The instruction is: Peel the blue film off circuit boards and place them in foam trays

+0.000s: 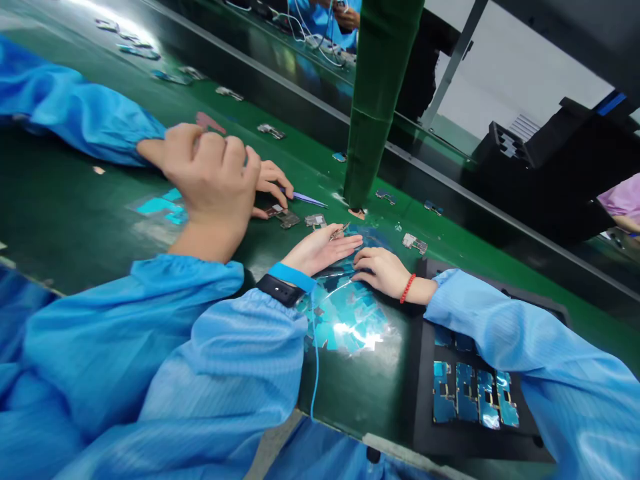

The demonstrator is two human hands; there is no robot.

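My left hand (324,249), with a blue strap and a black watch at the wrist, lies with its fingers stretched flat on the green mat. Its fingertips touch a small metal part (340,231). My right hand (381,270), with a red bracelet, sits beside it. Its fingers are curled together and press down at the edge of a heap of shiny blue film pieces (350,317). What the fingers pinch is hidden. Both my sleeves are blue.
A co-worker's hands (215,177) at my left hold purple tweezers (306,198) over small boards (284,216). A black tray (425,373) with several blue-filmed boards (475,395) lies under my right arm. A green post (373,113) stands behind, and small parts dot the belt.
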